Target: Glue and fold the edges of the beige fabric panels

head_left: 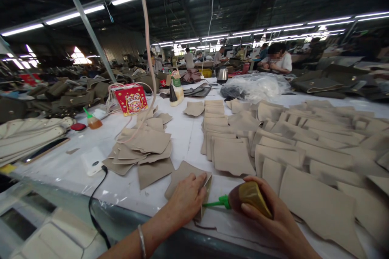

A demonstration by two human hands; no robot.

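Note:
My right hand (267, 206) is wrapped around a squeeze bottle (247, 198) with a green nozzle and brownish-yellow liquid inside, apparently glue. Its tip points left and meets the edge of a beige leather-like piece (181, 176) near the table's front. Over that piece lies my left hand (190, 196), its fingers bent and holding it down along a raised or folded edge. Part of the piece is hidden under the hand. Behind and to the left is a loose pile of similar beige pieces (152, 141). Rows of more beige pieces (232, 156) fill the right side.
A white device (92, 162) with a black cable (99, 204) sits left. Farther back are another green-tipped bottle (92, 120), a red box (131, 99), a hanging hose (148, 48), a plastic bag (255, 86) and a kettle (222, 75). A person (278, 58) sits across the table.

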